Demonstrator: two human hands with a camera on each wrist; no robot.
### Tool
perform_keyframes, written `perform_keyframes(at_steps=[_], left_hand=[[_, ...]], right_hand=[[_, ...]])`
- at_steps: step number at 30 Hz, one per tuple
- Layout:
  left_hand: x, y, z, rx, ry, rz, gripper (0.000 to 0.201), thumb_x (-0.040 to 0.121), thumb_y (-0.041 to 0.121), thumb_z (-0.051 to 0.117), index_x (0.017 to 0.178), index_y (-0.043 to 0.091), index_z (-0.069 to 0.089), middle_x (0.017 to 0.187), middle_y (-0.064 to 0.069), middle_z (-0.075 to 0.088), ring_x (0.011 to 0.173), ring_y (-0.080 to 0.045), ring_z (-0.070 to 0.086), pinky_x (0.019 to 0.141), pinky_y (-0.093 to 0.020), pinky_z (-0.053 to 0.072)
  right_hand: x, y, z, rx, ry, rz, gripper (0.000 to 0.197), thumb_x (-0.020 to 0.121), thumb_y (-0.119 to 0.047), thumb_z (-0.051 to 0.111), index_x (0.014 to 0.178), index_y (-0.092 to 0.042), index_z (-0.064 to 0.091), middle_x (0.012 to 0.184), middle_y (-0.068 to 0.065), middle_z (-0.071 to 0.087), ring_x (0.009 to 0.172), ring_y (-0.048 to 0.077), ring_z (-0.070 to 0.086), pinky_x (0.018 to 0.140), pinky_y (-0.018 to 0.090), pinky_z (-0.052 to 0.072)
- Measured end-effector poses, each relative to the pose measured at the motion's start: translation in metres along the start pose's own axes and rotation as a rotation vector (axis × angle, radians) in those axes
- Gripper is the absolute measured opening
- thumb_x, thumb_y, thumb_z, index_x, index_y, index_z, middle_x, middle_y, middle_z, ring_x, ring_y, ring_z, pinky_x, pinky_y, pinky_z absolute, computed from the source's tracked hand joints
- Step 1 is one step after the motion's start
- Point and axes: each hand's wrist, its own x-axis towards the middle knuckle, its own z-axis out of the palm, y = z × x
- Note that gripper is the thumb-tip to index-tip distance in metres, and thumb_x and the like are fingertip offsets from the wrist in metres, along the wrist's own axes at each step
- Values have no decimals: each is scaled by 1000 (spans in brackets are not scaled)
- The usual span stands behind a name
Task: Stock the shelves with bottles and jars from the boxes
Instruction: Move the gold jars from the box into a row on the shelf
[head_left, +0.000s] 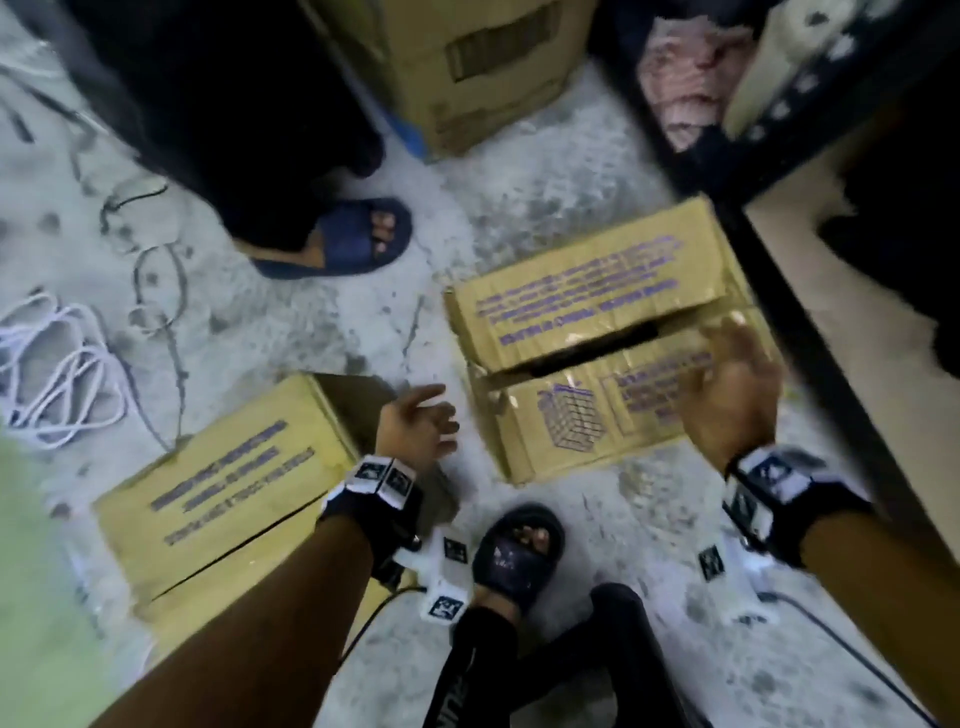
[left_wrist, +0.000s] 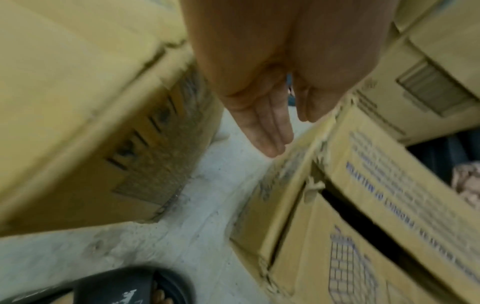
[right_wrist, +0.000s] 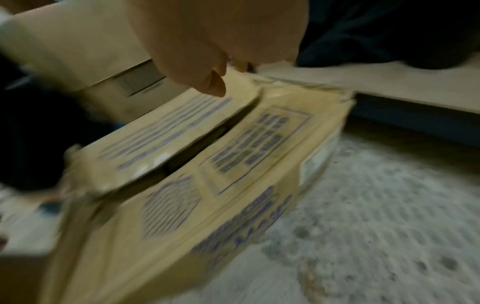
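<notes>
We look down on a speckled concrete floor. Three cartons in sight.

Middle box: cardboard, purple print, lying on the floor just beside the dark shelf frame. Its two top flaps meet imperfectly, leaving a dark slit between them. We cannot see what is inside; no bottles or jars show anywhere.

Our right hand hovers over the right end of that box, fingers relaxed and spread, gripping nothing. From the right wrist view the hand hangs above the far flap, fingertips near the cardboard; whether they touch it we cannot tell, the picture being smeared.

Our left hand is held between the middle box and the left box, palm open, fingers straight, empty. The left wrist view confirms it: hand, flat fingers close to the torn corner of the middle box, floor beneath.

Left box: closed, dark lettering, near our left forearm.

Far box: larger, plain, standing at the top of the head view.

Our sandal sits below the middle box. Another person's blue sandal is planted further off. White cable coiled on the floor at left. A pinkish bundle sits at upper right behind the frame.
</notes>
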Motion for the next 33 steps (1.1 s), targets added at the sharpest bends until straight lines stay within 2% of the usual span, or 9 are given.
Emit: perform_keyframes(at_steps=[4,7,10,13,16,19,25,29,33], left_hand=[[-19,-11,-93,391,353,354,16,75,29,57,81,23,70,74,-12,71,67,-31,67,64,-47,58],[-32,-27,-167,828,492,236,22,86,27,55,102,18,68,95,-15,71,90,-35,66,76,-38,53],[-44,-62,-216,1252,380,105,46,86,46,50,127,23,50,133,-5,49,122,-29,48,97,-51,40],[-57,-74,-233,1509,228,120,61,87,57,52,136,23,38,144,0,37,134,-24,35,105,-58,28],[-80,-45,-240,1359,260,256,43,96,53,42,120,21,57,122,-10,61,111,-31,56,90,-42,44],[-116,-39,-255,1246,88,225,33,97,40,47,104,17,70,103,-15,68,93,-34,63,73,-33,44],[-158,-133,-258,1264,-300,-41,53,90,36,61,140,30,46,141,-5,51,127,-26,49,98,-30,40],[-126,-174,-256,1105,-110,-80,53,95,32,53,146,28,37,147,-6,45,131,-26,45,103,-34,39],[-97,-162,-245,1184,142,14,29,90,34,52,105,16,69,107,-15,67,103,-36,62,83,-38,52]], right_hand=[[-57,-83,30,121,-114,-466,43,71,2,59,114,0,61,118,27,62,110,42,58,95,49,46],[-104,-155,54,129,-412,-648,41,77,1,60,117,-7,64,115,18,66,107,36,62,92,37,46],[-127,-210,81,26,-718,-700,39,90,-14,54,129,-20,58,120,11,63,112,31,59,89,35,47],[-126,-247,94,-33,-783,-792,38,91,-19,55,129,-21,57,120,12,65,111,31,60,88,33,48],[-114,-263,84,-125,-828,-834,33,90,-13,56,123,-14,61,118,14,66,107,33,62,87,37,51],[-105,-267,66,-191,-826,-870,32,89,-14,54,121,-14,60,120,15,65,108,35,62,88,41,51],[-148,-261,77,-324,-841,-1037,37,91,-14,53,127,-8,57,130,17,58,118,35,56,98,39,46],[-186,-246,126,-528,-1049,-1266,44,95,-22,48,139,-14,49,151,10,39,144,28,28,116,35,23],[-182,-243,139,-747,-946,-1324,58,97,-34,44,150,-18,28,164,5,0,151,24,0,120,43,5]])
